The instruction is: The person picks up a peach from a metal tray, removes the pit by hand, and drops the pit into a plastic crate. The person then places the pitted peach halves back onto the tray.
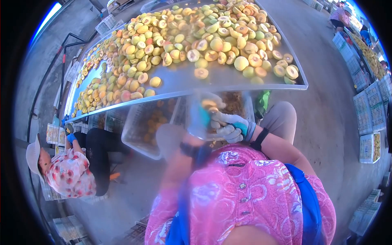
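In front of my lap, both hands are gloved in grey with teal patches and close together. My left hand is blurred and closed round a yellow-orange apricot piece. My right hand touches the left one, its fingers curled inward. Whatever lies in those right fingers is hidden. Just beyond is the metal table, heaped with whole and halved apricots; several halves show the pit or its hollow. Below the table edge, a white crate holds apricots, and another crate with brownish contents sits behind my hands.
At the left a person in a white hat sits by the table, with blue gloves. Stacked crates line the right side, near other people. A green bag hangs beside my right knee.
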Demonstrator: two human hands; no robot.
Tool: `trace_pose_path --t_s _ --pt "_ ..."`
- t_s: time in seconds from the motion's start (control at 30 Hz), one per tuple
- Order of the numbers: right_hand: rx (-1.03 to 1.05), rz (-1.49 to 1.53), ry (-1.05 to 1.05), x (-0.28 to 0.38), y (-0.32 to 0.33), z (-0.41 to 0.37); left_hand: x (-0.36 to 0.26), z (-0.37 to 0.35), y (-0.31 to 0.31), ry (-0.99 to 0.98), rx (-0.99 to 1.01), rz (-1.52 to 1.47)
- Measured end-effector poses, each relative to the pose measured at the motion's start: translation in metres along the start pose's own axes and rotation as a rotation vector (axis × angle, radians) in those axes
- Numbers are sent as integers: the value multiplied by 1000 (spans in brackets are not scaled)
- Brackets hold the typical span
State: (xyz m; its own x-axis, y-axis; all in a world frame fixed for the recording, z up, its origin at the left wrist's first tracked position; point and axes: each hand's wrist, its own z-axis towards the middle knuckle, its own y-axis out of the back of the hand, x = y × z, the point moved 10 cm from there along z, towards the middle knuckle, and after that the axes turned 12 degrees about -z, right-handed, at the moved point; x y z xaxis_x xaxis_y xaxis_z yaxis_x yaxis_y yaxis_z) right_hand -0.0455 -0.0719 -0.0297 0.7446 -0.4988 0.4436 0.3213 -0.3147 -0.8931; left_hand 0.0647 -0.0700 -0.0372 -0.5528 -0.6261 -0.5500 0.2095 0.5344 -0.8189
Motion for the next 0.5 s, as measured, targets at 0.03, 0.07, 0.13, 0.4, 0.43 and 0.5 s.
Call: trace_pose_path --t_s 0.03,0.07,0.13,0.4,0.43,0.5 --pt "-121 98 9 4 -7 -3 -17 1 11 -131 -97 -160" --pt "-242 196 19 5 -5 -7 -32 17 46 -150 7 -293" --pt "-99 130 39 -1 18 -10 -104 13 106 -487 -245 -42" --pt "-568 -77 -9 -19 132 -22 -149 51 57 -607 -381 1796" --pt "-569 -76 -7 -19 135 -22 -136 65 46 -553 -418 1804" --pt "-707 -287 -81 -16 152 -32 -115 99 32 -323 -431 1906"
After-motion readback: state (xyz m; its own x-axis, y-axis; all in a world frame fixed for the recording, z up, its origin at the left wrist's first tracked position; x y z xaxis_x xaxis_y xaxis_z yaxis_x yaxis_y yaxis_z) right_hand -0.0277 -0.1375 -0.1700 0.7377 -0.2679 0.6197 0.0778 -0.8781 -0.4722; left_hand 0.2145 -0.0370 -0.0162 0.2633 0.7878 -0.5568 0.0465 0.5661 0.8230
